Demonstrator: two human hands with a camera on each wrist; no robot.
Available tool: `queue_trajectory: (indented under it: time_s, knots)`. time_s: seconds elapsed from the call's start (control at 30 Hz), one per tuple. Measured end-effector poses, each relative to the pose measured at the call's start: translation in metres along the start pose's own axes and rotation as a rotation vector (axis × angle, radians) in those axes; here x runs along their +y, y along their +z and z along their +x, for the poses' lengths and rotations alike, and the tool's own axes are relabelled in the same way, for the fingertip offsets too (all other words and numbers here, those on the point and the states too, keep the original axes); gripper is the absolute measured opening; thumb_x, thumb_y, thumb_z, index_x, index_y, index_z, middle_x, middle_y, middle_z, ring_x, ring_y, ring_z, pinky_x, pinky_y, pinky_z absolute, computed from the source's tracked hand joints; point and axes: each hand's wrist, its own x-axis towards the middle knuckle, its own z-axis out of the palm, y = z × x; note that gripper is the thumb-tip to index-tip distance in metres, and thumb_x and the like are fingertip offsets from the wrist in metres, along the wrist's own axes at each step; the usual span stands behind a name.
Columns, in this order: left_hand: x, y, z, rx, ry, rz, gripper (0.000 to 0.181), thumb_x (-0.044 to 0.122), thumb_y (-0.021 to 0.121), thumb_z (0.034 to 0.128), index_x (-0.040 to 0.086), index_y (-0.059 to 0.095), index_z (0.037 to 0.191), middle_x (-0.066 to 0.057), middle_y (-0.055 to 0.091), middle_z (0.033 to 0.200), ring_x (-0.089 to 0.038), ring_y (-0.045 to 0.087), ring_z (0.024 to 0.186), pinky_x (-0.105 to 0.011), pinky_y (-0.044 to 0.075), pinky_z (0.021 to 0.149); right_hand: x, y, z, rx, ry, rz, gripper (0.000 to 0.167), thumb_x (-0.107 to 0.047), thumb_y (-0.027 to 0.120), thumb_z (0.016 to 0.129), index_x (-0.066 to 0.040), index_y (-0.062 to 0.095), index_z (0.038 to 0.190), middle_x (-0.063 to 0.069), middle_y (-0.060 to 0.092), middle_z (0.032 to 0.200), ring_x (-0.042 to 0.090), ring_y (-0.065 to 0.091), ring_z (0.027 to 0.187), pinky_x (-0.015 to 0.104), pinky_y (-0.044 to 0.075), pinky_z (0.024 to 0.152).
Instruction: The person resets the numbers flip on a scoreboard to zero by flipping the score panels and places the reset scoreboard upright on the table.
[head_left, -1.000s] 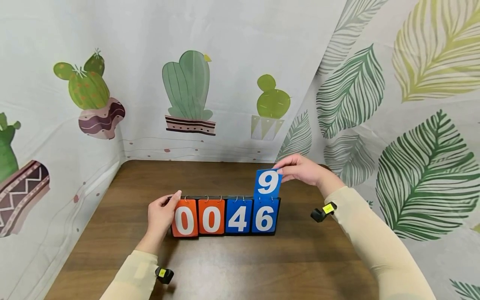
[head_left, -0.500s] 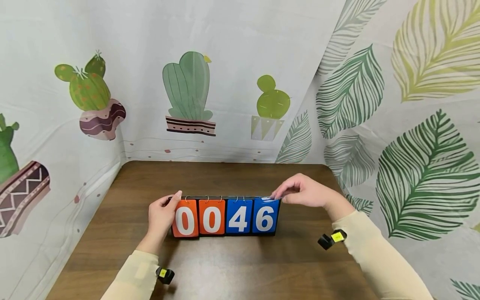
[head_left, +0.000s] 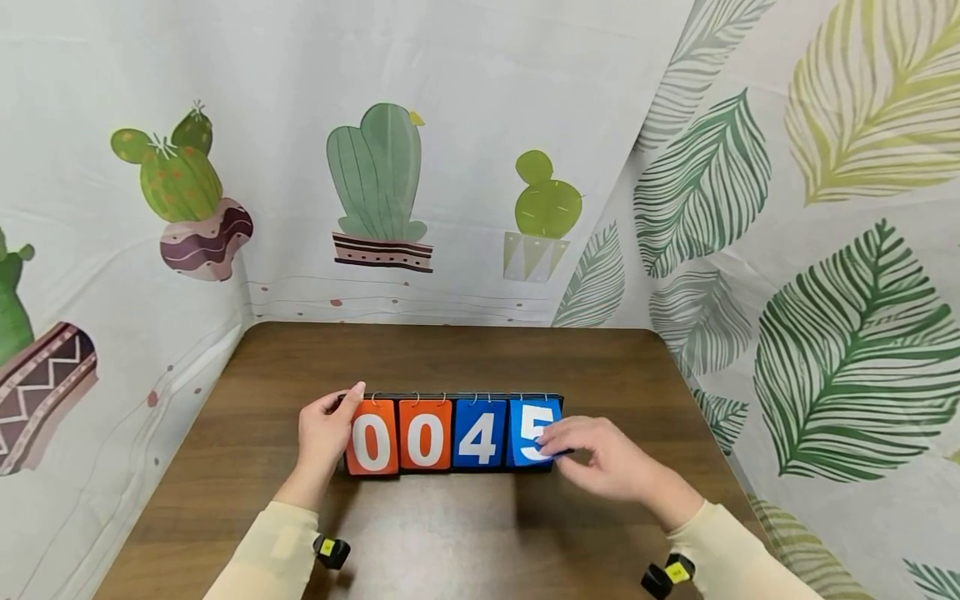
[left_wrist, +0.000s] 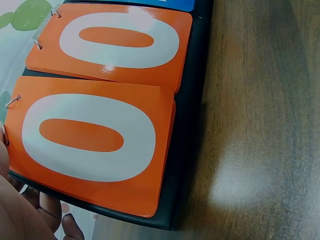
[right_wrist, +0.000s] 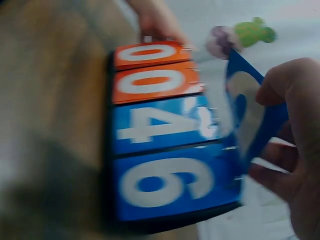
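A black flip-number board (left_wrist: 186,145) with ringed cards stands on the table. In the head view its orange cards (head_left: 372,437) show 0 and 0, a blue card (head_left: 480,433) shows 4, and the last blue card (head_left: 525,429) shows 5, partly covered by fingers. My left hand (head_left: 322,433) grips the board's left end, thumb over the top edge. My right hand (head_left: 603,462) pinches the last stack's cards near their lower right. The right wrist view differs: there my right hand (right_wrist: 300,135) holds a raised blue card (right_wrist: 262,132), and 6 (right_wrist: 170,185) shows below.
The brown wooden table (head_left: 435,542) extends around the board. Behind it hangs a white curtain (head_left: 465,75) printed with cacti, and on the right a cloth with leaf prints (head_left: 862,350).
In the head view my right hand has come down from above the board to its lower right corner. The last card now reads 5 instead of 6. My left hand has stayed in place.
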Motion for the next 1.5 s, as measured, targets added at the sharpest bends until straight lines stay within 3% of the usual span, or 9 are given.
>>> queue_trajectory:
  time_s: [0.17,0.43,0.7,0.9,1.07,1.23,1.37,1.5]
  knots:
    - [0.000,0.000,-0.001,-0.007,-0.003,-0.008,0.068,0.074,0.069,0.0830,0.012,0.080,0.110,-0.012,0.074,0.108,-0.017,0.063,0.090,-0.022,0.051,0.072,-0.002,0.025,-0.016,-0.016,-0.046,-0.242,0.019,-0.008,0.078,0.079,-0.015,0.077,0.097,0.002,0.078,0.108,0.019,0.073,0.107,0.040,0.060,0.094]
    - [0.001,-0.001,-0.001,-0.005,-0.005,0.003,0.068,0.075,0.068,0.0826,0.014,0.080,0.110,-0.011,0.075,0.110,-0.020,0.063,0.096,-0.021,0.050,0.074,0.019,0.061,-0.036,-0.045,-0.087,-0.429,0.018,-0.023,0.078,0.084,-0.017,0.078,0.100,0.002,0.078,0.114,0.023,0.071,0.116,0.046,0.056,0.101]
    - [0.003,-0.002,-0.002,-0.008,-0.010,0.017,0.069,0.075,0.067,0.0831,0.014,0.079,0.112,-0.013,0.075,0.112,-0.022,0.063,0.098,-0.023,0.050,0.075,0.036,0.083,-0.043,-0.069,-0.050,-0.484,0.026,-0.018,0.085,0.077,-0.017,0.077,0.102,0.004,0.076,0.123,0.030,0.065,0.128,0.053,0.050,0.108]
    - [0.003,-0.002,-0.002,-0.017,-0.018,0.016,0.070,0.075,0.067,0.0833,0.013,0.079,0.112,-0.013,0.074,0.113,-0.023,0.063,0.099,-0.022,0.050,0.075,0.037,0.084,-0.039,-0.100,-0.006,-0.475,0.022,-0.019,0.083,0.082,-0.017,0.078,0.104,0.005,0.075,0.124,0.029,0.064,0.129,0.053,0.050,0.108]
    - [0.002,-0.002,-0.002,-0.018,-0.017,0.019,0.071,0.075,0.067,0.0838,0.013,0.078,0.114,-0.014,0.074,0.115,-0.024,0.063,0.101,-0.023,0.050,0.077,0.034,0.067,-0.021,-0.063,0.068,-0.399,0.018,-0.017,0.080,0.086,-0.014,0.078,0.104,0.007,0.075,0.123,0.025,0.069,0.120,0.047,0.056,0.100]
    - [0.002,-0.003,-0.002,-0.013,-0.013,0.023,0.070,0.075,0.066,0.0842,0.013,0.078,0.115,-0.014,0.074,0.116,-0.025,0.063,0.102,-0.024,0.050,0.078,0.031,0.024,0.011,0.045,0.161,-0.239,0.013,-0.013,0.076,0.090,-0.009,0.077,0.103,0.006,0.078,0.108,0.020,0.074,0.102,0.040,0.061,0.088]
    - [0.002,-0.003,-0.002,-0.012,-0.007,0.021,0.069,0.075,0.066,0.0839,0.014,0.079,0.113,-0.013,0.074,0.114,-0.024,0.063,0.101,-0.024,0.050,0.078,0.045,-0.017,0.038,0.110,0.319,-0.049,0.009,-0.013,0.073,0.094,-0.011,0.078,0.101,0.000,0.078,0.097,0.009,0.070,0.086,0.029,0.060,0.078]
    - [0.001,-0.002,-0.002,-0.019,-0.004,0.017,0.069,0.075,0.067,0.0841,0.013,0.079,0.113,-0.013,0.074,0.115,-0.024,0.063,0.101,-0.024,0.050,0.078,0.072,-0.053,0.058,0.014,0.546,0.171,0.016,-0.020,0.071,0.098,-0.011,0.077,0.109,0.007,0.078,0.100,0.012,0.071,0.086,0.031,0.059,0.078]
